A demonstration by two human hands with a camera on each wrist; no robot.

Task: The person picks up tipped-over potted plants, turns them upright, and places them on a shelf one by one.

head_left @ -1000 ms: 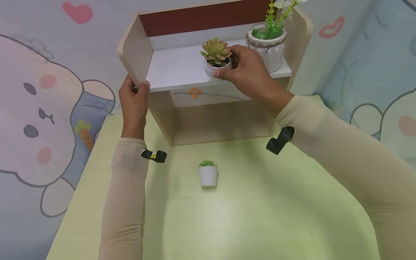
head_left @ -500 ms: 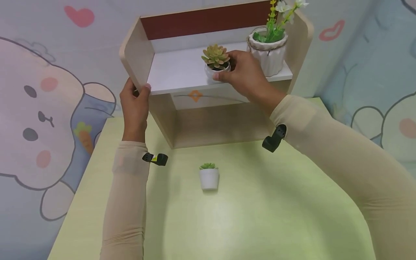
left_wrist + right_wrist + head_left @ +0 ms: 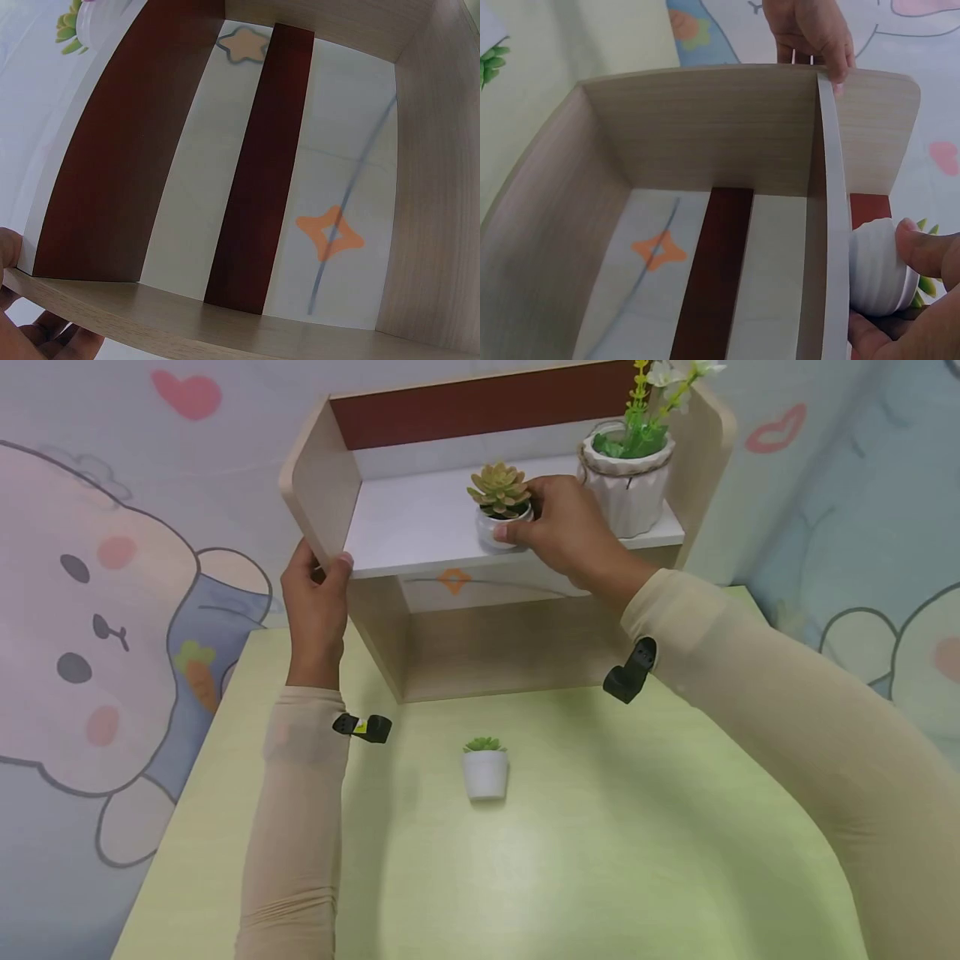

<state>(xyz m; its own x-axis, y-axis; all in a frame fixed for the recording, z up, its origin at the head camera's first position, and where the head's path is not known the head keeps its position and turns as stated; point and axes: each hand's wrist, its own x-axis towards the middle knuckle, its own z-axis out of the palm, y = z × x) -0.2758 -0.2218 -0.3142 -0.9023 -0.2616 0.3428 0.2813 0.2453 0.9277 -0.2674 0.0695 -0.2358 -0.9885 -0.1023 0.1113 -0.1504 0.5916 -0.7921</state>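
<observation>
My left hand [image 3: 315, 610] grips the left side panel [image 3: 311, 485] of a small wooden desk shelf, thumb at the front edge of its upper board. On the white upper board [image 3: 408, 518], my right hand [image 3: 573, 531] holds a small white round pot with a yellow-green succulent [image 3: 501, 489], thumb at the front and fingers on its far right side. In the right wrist view that white pot [image 3: 874, 266] is beside the board's edge. A larger white pot [image 3: 633, 497] with white and yellow flowers stands on the board to the right of my hand.
A small white pot with a green plant [image 3: 486, 774] lies on the pale green table [image 3: 570, 860] in front of the shelf. The shelf's lower compartment [image 3: 510, 647] faces me. A patterned cloth backdrop [image 3: 217, 502] hangs behind and at both sides.
The head view has shifted slightly. My right wrist has moved a little left, and the held pot is slightly nearer the board's front edge. My left hand keeps its grip on the panel.
</observation>
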